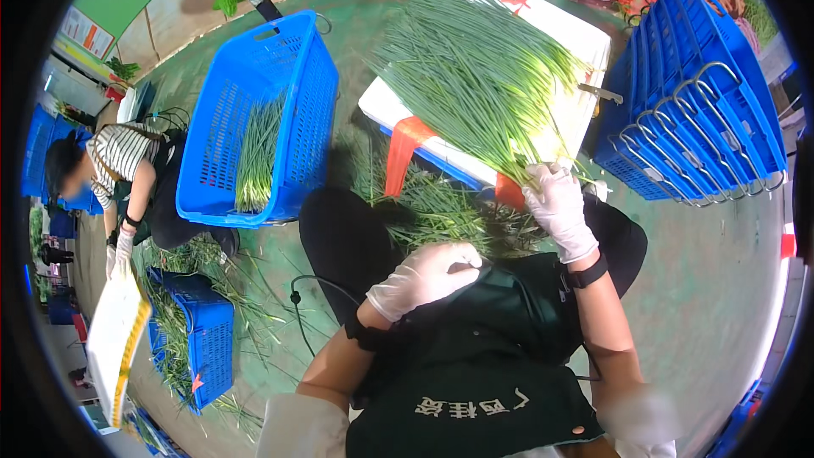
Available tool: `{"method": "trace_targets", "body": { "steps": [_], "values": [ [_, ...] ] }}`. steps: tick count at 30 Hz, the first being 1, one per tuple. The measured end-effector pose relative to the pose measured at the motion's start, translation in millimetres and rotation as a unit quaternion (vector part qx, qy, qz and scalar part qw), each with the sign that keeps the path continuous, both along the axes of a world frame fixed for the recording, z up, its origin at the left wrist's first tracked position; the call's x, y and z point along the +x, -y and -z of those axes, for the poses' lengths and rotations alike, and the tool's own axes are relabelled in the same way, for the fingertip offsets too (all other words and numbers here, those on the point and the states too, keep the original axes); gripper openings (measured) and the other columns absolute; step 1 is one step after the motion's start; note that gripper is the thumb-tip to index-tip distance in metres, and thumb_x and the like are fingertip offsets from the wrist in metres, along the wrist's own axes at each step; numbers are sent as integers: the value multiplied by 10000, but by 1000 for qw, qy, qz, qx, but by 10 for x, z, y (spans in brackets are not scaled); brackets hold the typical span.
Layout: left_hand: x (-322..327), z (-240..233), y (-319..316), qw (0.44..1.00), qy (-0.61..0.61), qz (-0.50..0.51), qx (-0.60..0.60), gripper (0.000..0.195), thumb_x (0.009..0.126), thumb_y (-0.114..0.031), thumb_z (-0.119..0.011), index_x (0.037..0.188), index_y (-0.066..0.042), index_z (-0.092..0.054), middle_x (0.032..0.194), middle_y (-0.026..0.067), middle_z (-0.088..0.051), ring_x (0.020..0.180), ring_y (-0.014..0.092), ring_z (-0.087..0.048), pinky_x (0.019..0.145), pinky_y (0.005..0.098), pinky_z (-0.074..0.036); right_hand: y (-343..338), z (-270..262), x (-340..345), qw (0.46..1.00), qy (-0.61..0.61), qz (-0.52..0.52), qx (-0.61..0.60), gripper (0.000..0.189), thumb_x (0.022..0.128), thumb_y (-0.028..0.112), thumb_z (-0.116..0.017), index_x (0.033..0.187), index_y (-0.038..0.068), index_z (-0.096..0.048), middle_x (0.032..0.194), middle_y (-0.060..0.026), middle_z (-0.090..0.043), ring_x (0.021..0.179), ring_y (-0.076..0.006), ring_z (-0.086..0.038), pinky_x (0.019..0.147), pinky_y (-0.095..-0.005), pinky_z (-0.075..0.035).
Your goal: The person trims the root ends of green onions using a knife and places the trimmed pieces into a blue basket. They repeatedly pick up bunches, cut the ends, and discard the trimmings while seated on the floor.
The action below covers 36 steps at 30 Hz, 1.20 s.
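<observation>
A broad pile of thin scallions (470,63) lies fanned out on a white foam box (588,44), its pale root ends towards the right. At the pile's near corner, my gloved right hand (559,207) has its fingers closed on the root ends of a few scallion stalks (518,165). My gloved left hand (429,277) hovers over my lap, fingers bent and apart from the thumb, holding nothing. A knife (601,92) sticks out from the right edge of the box, its other end hidden by the pile. Red tape (405,149) hangs off the box's near side.
Left of the box, a blue crate (311,133) holds a scallion bundle (259,152). Stacked blue crates (693,108) with metal handles stand right. Loose trimmings (439,210) cover the floor between my knees. At far left a co-worker (130,159) handles a white foam panel (114,343).
</observation>
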<state>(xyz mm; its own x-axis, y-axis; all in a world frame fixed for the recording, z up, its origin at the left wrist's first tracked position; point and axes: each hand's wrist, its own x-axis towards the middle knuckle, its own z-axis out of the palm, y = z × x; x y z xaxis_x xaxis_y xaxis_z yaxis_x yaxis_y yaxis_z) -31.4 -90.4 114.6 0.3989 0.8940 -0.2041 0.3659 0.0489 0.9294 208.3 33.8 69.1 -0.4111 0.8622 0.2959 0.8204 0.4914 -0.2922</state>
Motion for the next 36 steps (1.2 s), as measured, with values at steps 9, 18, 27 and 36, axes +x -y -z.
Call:
{"method": "trace_targets", "body": {
  "steps": [9,18,27,36],
  "values": [
    [247,491,-651,998,58,-6,-11,244,865,-116,-649,1086,-17,-615,855,48,-644,780,133,-604,741,281,-496,-422,209,1,992,-21,87,-87,524,767,381,-704,1097,-4,-571,914,-214,-629,878,-368,-607,789,-449,-473],
    [596,1280,-1272,961,56,-258,84,374,791,-75,-684,1149,-36,-584,907,99,-637,819,178,-612,760,299,-501,-297,320,-278,993,32,95,-69,480,731,364,-739,1001,13,-552,920,-170,-606,893,-344,-599,835,-432,-454],
    [466,1146,-1228,929,255,-262,-60,289,912,-58,-568,1200,-75,-577,1001,15,-635,871,83,-596,720,221,-484,-558,91,-236,992,9,92,-85,272,827,267,-635,954,36,-566,858,-200,-624,767,-386,-628,668,-469,-511],
    [478,806,-1183,879,360,-231,-210,338,977,-272,-534,1204,-23,-559,1104,112,-655,889,158,-638,767,295,-530,-577,38,58,754,-459,155,-444,401,897,216,-668,1191,-20,-528,846,-78,-637,601,-99,-577,466,-249,-459]
  ]
}}
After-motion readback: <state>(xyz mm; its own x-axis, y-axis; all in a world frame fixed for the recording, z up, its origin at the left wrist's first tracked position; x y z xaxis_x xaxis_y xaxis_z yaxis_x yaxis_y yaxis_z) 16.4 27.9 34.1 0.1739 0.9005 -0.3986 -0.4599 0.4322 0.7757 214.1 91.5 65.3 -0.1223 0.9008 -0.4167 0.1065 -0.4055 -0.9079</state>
